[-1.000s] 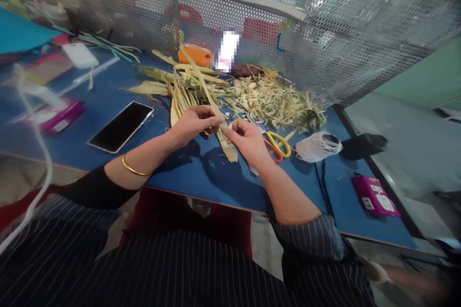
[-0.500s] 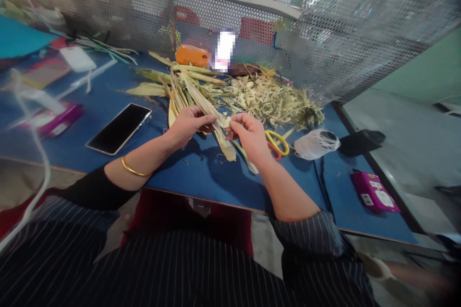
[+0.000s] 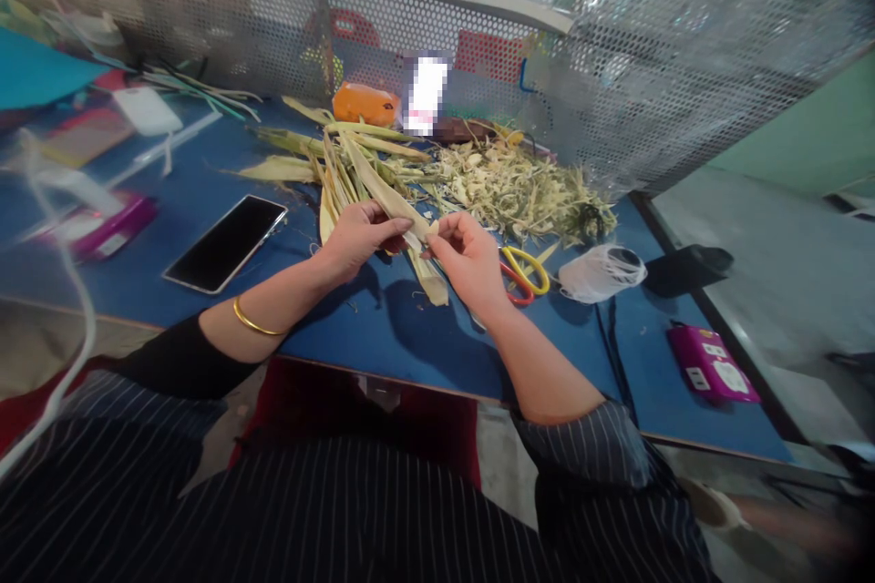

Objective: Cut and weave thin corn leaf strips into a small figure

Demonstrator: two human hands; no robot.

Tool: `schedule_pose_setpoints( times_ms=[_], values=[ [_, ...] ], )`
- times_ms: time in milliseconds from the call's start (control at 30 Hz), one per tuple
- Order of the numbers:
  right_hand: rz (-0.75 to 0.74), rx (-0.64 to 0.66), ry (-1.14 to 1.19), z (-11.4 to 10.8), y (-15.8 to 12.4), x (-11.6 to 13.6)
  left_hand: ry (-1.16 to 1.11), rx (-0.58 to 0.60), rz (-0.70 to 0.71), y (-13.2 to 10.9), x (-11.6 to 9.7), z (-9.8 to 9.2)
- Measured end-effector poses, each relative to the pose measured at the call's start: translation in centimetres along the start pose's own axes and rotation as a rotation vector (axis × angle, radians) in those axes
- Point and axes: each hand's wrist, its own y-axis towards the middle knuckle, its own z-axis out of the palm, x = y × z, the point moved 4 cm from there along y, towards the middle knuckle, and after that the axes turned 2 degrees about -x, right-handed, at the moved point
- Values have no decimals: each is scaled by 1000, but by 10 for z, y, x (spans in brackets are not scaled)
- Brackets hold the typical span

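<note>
My left hand [image 3: 365,237] pinches a long, pale dried corn husk [image 3: 383,187] between thumb and fingers. Close beside it, my right hand [image 3: 470,257] is closed, thumb against fingertips, on the same husk near its folded middle. The husk's lower end [image 3: 430,284] hangs down between the hands over the blue table. Behind my left hand lies a bundle of more husks [image 3: 333,187]. A heap of shredded husk scraps [image 3: 509,187] spreads beyond my right hand. Scissors with yellow and red handles [image 3: 531,273] lie just right of that hand, their blades hidden.
A black-screened phone [image 3: 227,243] lies left on the blue table [image 3: 321,328]. White string spool [image 3: 598,274] and a purple packet [image 3: 715,364] are at right. An orange packet [image 3: 365,104] and a lit, blurred-out screen [image 3: 425,96] stand before the perforated metal panel [image 3: 437,18].
My right hand has shifted slightly left, closer to my left hand, and its fingertips now press onto the husk. More of the red scissor handle shows. My left hand stays put.
</note>
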Motion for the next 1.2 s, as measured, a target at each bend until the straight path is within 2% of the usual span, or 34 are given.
schedule_pose_setpoints(
  times_ms=[233,433,500,600,733,867,967,1033,1133,1200],
  values=[
    [-37,8,11,-1,-2,6,-53,0,-26,1,2,-2],
    [-83,112,-13,4,-5,10,0,37,-62,-4,1,4],
    [-146,127,-80,5,-6,11,28,11,-44,-4,1,4],
    [-311,79,-241,2,-7,15,49,-25,-26,-3,1,3],
    [-489,74,-359,-2,-6,17,-14,-80,-52,-1,0,-1],
    [-558,65,-427,-6,-4,18,-126,-114,-100,0,-2,-4],
    [-519,66,-419,-7,-3,19,-115,-132,-28,-1,-6,-5],
    [-459,84,-316,-8,-3,20,-46,-155,51,-2,-10,-5],
    [-266,115,-13,-11,0,17,79,-178,135,-3,-13,-6],
    [-109,68,142,-13,3,11,163,-162,163,-5,-14,-4]
  ],
)
